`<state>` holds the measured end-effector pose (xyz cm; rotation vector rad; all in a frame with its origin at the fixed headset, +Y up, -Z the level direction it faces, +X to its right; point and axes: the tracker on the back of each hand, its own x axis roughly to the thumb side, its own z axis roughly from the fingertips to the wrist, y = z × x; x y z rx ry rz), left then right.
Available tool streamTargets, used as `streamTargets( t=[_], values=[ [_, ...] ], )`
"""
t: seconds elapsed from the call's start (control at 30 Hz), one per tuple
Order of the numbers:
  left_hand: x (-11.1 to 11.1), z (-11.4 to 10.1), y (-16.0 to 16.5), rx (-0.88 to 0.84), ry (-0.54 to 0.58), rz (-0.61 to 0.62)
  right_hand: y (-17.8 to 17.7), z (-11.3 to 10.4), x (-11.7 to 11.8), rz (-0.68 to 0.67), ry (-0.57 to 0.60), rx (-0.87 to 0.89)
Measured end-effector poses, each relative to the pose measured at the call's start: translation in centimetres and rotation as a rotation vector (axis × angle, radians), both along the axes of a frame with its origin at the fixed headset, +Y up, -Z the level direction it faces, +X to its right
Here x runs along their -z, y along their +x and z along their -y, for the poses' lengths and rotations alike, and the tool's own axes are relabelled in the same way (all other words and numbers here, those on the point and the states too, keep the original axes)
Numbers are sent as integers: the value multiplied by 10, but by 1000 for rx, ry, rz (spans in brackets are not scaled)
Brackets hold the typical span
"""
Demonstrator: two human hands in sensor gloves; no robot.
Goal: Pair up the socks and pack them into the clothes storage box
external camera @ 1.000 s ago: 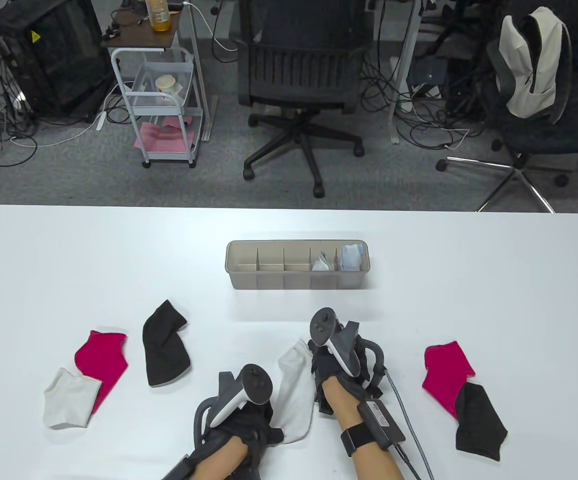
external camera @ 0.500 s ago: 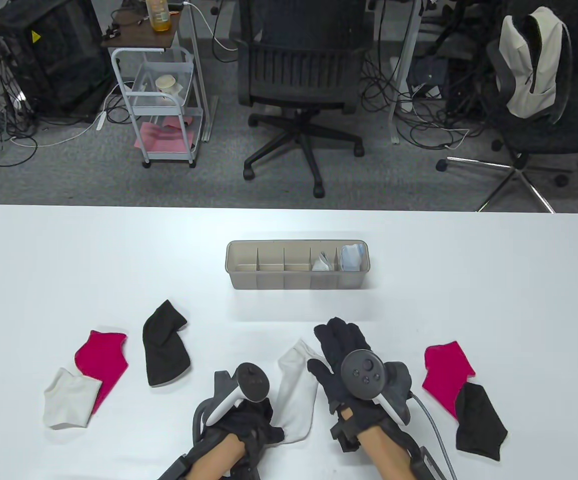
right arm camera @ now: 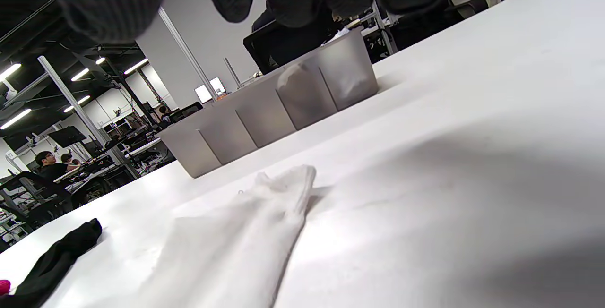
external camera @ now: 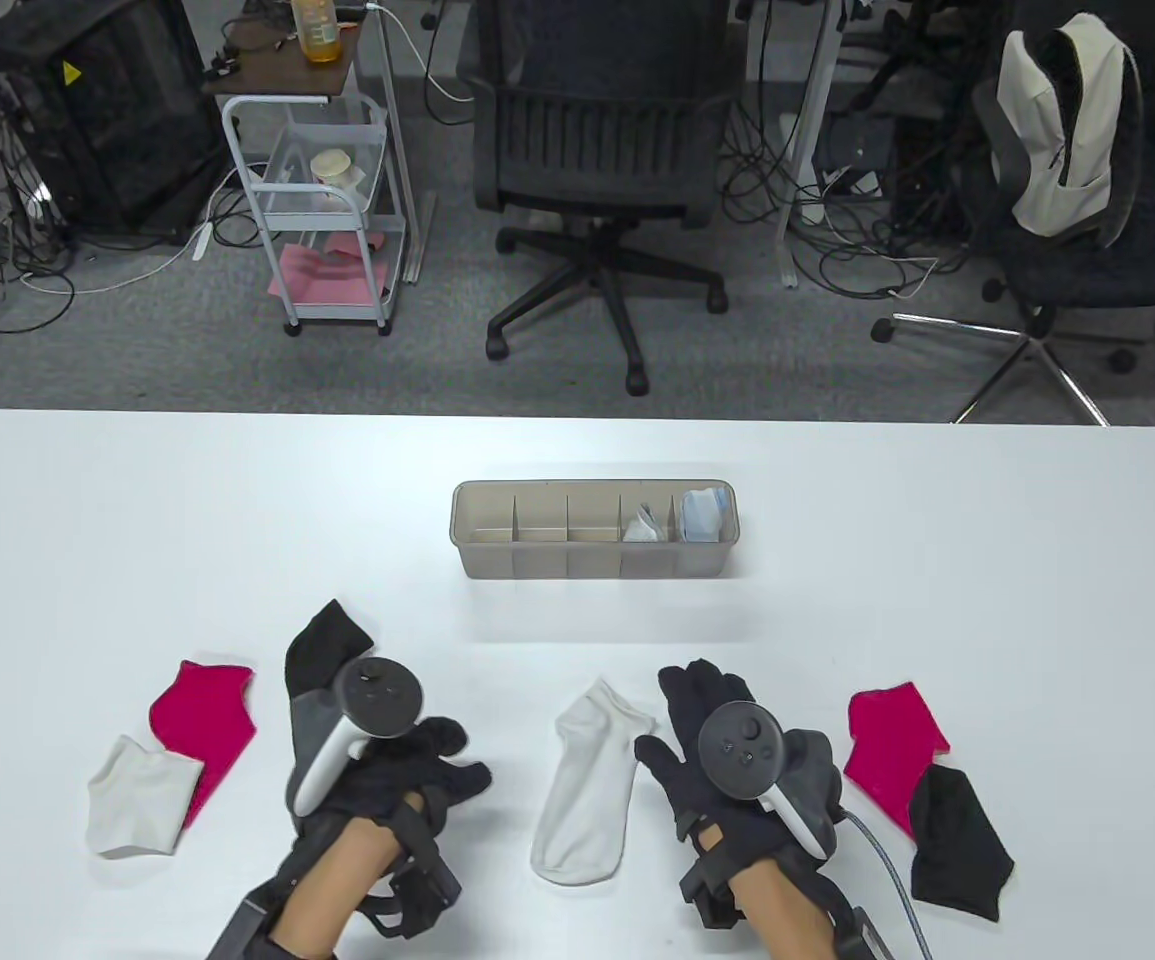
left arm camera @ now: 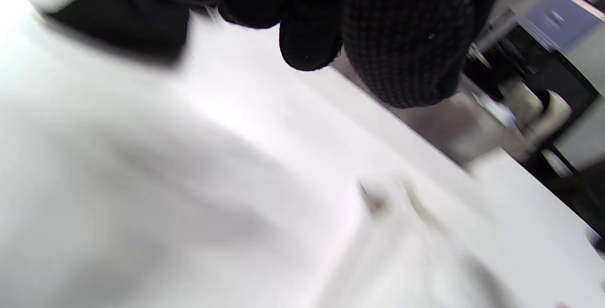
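White sock (external camera: pixel 587 785) lay flat on table (external camera: pixel 937 560), near centre, between both hands and touched by neither. Left hand (external camera: pixel 392 775) hovered by black sock (external camera: pixel 322 650), fingers relaxed, holding nothing. Right hand (external camera: pixel 712 740) rested flat just right of white sock, fingers spread. Storage box (external camera: pixel 592 565) stood farther back, its two rightmost compartments filled.
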<state>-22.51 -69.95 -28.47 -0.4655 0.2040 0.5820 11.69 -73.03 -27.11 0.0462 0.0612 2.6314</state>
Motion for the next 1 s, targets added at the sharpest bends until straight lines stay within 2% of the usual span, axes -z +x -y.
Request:
streamTargets(
  t=[0.1,0.27,0.37,0.47,0.6,0.8,0.9,1.0],
  values=[
    [8,-22,-64,80,44,-150,2,-2,0,4,4,-4],
    [4,-36,-163,110,75,-432,5,-4,1,18,8,5],
    [-5,-26,-211,121,27,-568,6,-4,1,19,-3,11],
    [-16,-4,-246,111,-78,-668,5,-4,1,13,-2,8],
    [-27,29,-269,139,-156,-731,5,-3,1,9,-5,10],
    [-30,67,-277,126,-225,-706,6,2,3,15,-30,3],
    [-28,79,-279,90,-221,-680,6,1,2,19,-30,1],
    [-28,83,-281,88,-146,-700,7,1,3,23,-28,-2]
  ],
)
